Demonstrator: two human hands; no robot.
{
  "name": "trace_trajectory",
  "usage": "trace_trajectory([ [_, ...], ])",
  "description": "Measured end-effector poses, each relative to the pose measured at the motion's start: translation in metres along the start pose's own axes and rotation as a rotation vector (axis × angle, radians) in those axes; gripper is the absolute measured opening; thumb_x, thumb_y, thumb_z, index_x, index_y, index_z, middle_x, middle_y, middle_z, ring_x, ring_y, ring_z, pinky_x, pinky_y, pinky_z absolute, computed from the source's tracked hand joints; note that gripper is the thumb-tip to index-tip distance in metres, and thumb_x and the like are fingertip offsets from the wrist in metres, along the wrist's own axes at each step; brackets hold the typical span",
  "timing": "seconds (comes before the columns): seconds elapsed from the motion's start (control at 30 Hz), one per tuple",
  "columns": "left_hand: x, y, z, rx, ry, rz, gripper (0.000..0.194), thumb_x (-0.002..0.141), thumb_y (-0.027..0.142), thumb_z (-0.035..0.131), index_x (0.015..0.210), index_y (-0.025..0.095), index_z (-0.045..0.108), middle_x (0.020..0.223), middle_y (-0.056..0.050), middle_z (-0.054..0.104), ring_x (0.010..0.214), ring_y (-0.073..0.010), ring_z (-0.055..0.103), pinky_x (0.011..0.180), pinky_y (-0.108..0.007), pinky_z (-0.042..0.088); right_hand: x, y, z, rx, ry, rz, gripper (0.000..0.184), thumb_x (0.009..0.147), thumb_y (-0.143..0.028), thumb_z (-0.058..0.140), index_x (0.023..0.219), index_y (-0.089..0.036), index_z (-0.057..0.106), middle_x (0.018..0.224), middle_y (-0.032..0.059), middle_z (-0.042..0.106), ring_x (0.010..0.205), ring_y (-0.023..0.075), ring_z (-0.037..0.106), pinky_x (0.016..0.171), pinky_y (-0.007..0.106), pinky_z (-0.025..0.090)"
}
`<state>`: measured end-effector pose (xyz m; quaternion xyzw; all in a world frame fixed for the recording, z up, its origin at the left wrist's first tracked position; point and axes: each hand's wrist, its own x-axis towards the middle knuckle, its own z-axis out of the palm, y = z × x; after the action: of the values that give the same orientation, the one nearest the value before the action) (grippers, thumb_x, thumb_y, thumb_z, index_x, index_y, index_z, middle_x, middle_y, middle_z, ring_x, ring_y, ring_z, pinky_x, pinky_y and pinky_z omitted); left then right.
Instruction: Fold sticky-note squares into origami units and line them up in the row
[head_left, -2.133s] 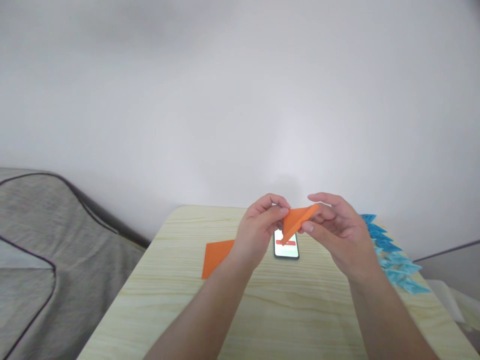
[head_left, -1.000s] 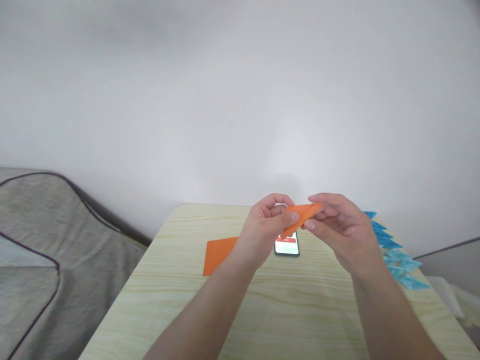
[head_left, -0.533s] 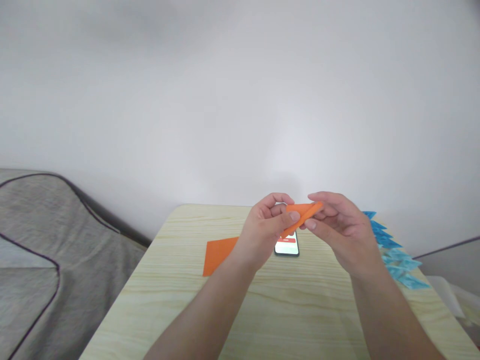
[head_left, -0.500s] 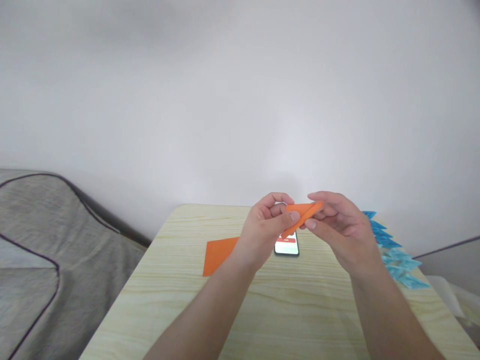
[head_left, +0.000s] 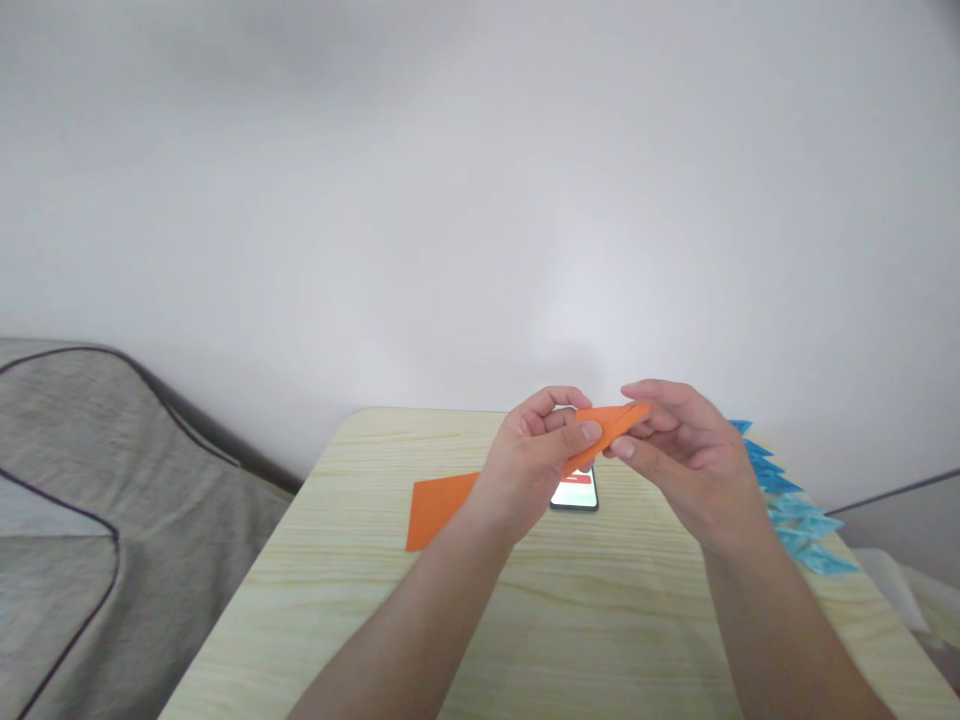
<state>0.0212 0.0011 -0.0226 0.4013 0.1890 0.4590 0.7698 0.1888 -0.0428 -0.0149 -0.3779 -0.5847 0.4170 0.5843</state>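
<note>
A small piece of folded orange paper [head_left: 609, 428] is held in the air above the table, between both hands. My left hand [head_left: 536, 452] pinches its left part, thumb on the near face. With thumb and fingertips, my right hand [head_left: 686, 455] grips the lower right edge, its index finger raised behind the tip. A slanted folded flap runs along the paper's near side. Below the hands lies a phone [head_left: 576, 495] with its screen lit, partly covered by them. Another orange sheet [head_left: 436, 510] rests left of my left forearm, which hides part of it.
Several folded blue paper pieces [head_left: 806, 520] line the right side of the wood-patterned table [head_left: 360, 580]. A white wall [head_left: 480, 200] rises behind the table. Grey fabric with dark piping [head_left: 165, 520] stands at the left.
The slanted flap of the orange paper now lies flatter against the rest. Both hands have shifted very slightly to the right; the other things are where they were.
</note>
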Motion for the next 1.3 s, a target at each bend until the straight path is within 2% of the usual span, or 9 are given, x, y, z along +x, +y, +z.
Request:
trace_trajectory([
  [0.27, 0.0, -0.002, -0.001, 0.043, -0.018, 0.023, 0.032, 0.078, 0.027, 0.083, 0.099, 0.017, 0.062, 0.068, 0.004, 0.056, 0.063, -0.0092, 0.055, 0.06, -0.022, 0.039, 0.0, -0.001, 0.001, 0.047, -0.004, 0.009, 0.041, 0.085, -0.019, 0.077, 0.122, -0.032, 0.064, 0.097, 0.0008, 0.075, 0.09, 0.0196, 0.071, 0.083, 0.037, 0.059],
  [0.4, -0.001, -0.004, 0.0, 0.114, -0.023, 0.095, 0.029, 0.082, 0.027, 0.08, 0.1, 0.018, 0.059, 0.067, 0.004, 0.057, 0.059, -0.0077, 0.051, 0.056, -0.021, 0.038, 0.002, 0.004, 0.0, 0.079, 0.013, 0.032, 0.039, 0.086, -0.017, 0.075, 0.121, -0.031, 0.065, 0.093, -0.0001, 0.075, 0.086, 0.0175, 0.069, 0.08, 0.034, 0.057],
  [0.57, -0.002, -0.007, 0.002, 0.148, 0.004, 0.176, 0.027, 0.084, 0.026, 0.079, 0.1, 0.019, 0.059, 0.066, 0.005, 0.058, 0.055, -0.006, 0.047, 0.053, -0.019, 0.036, 0.004, 0.01, -0.003, 0.098, 0.009, 0.017, 0.039, 0.086, -0.019, 0.075, 0.122, -0.03, 0.064, 0.093, 0.0008, 0.075, 0.083, 0.0184, 0.07, 0.078, 0.035, 0.058],
  [0.9, -0.002, -0.006, -0.002, 0.113, -0.017, 0.074, 0.028, 0.083, 0.026, 0.08, 0.102, 0.018, 0.061, 0.076, 0.002, 0.06, 0.067, -0.0086, 0.052, 0.063, -0.023, 0.04, 0.001, -0.003, 0.0, 0.104, 0.002, 0.083, 0.039, 0.084, -0.02, 0.078, 0.118, -0.031, 0.064, 0.093, 0.0001, 0.073, 0.085, 0.0178, 0.067, 0.079, 0.035, 0.056],
  [1.13, -0.003, -0.008, 0.004, 0.171, 0.019, 0.165, 0.028, 0.082, 0.028, 0.08, 0.101, 0.02, 0.06, 0.069, 0.005, 0.057, 0.059, -0.0071, 0.047, 0.057, -0.021, 0.037, 0.004, 0.009, -0.003, 0.08, 0.044, 0.037, 0.034, 0.084, -0.019, 0.076, 0.115, -0.029, 0.068, 0.093, 0.0009, 0.075, 0.083, 0.0181, 0.069, 0.078, 0.034, 0.056],
  [1.3, -0.005, -0.006, 0.004, 0.134, 0.025, 0.225, 0.019, 0.088, 0.031, 0.073, 0.101, 0.019, 0.068, 0.079, 0.0, 0.062, 0.071, -0.011, 0.056, 0.071, -0.025, 0.046, 0.005, 0.015, -0.005, 0.096, 0.063, 0.044, 0.028, 0.086, -0.021, 0.075, 0.112, -0.028, 0.069, 0.093, 0.0016, 0.075, 0.083, 0.0181, 0.069, 0.078, 0.034, 0.055],
])
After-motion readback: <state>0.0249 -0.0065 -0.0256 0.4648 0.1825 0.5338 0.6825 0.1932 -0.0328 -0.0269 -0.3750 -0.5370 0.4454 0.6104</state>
